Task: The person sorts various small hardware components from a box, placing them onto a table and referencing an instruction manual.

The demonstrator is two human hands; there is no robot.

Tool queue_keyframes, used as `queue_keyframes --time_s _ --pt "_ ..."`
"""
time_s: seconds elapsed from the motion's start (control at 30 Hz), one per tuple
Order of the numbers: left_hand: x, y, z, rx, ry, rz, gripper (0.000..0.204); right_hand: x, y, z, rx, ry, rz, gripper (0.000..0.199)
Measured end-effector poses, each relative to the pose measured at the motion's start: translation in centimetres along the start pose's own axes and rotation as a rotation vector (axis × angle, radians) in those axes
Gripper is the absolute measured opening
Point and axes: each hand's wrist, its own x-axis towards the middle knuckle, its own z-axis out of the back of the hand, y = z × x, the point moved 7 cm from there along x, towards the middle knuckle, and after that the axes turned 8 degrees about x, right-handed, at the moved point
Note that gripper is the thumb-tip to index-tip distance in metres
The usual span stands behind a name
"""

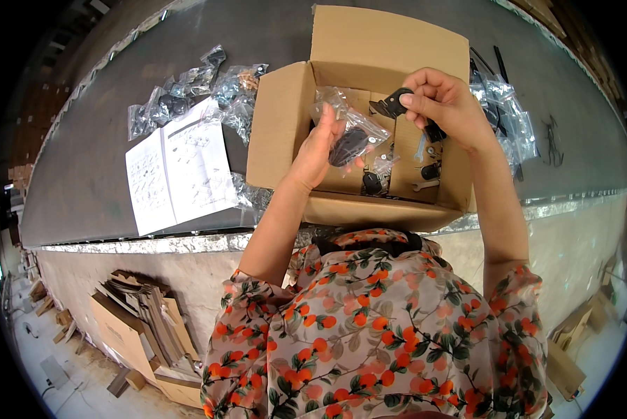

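Over an open cardboard box point(278, 133), my left hand point(318, 148) is closed around a clear zip plastic bag point(366, 133) with dark parts inside. My right hand point(440, 105) pinches a flat black piece point(390, 103) between thumb and fingers, above the box's right side. Another dark part point(435, 131) shows just under the right fingers; whether they hold it, I cannot say. Down in the box lie a wrench point(425, 186), a second wrench point(419, 148), a small bag with a black part point(374, 181) and some small hardware.
Left of the box, a printed instruction sheet point(181, 171) lies on the dark table point(76, 181) beside several clear bags of parts point(177, 98). More bagged parts point(505, 112) and thin black rods point(500, 63) are at the right. Folded cardboard point(128, 328) stands below the table's front edge.
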Motion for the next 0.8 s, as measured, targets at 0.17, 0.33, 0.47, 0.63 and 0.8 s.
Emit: queue_keyframes --time_s 0.17,0.33,0.47,0.63,0.8 --pt "-0.1 -0.1 0.2 0.001 -0.029 -0.015 0.077 -0.4 1.3 -1.3 -0.036 0.099 -0.003 0.011" --pt "-0.1 -0.4 0.1 -0.017 -0.018 -0.043 0.079 -0.4 0.9 -1.7 -0.015 0.131 -0.043 0.010" --pt "-0.2 -0.4 0.0 -0.014 -0.007 -0.060 0.079 -0.4 0.5 -2.0 -0.040 0.132 -0.078 0.010" --pt "-0.2 -0.7 -0.1 -0.035 -0.012 -0.078 0.078 -0.5 0.1 -3.4 -0.048 0.217 -0.107 0.010" --pt "-0.2 -0.5 0.0 -0.049 -0.015 -0.069 0.077 -0.3 0.3 -4.6 0.000 0.277 -0.105 0.011"
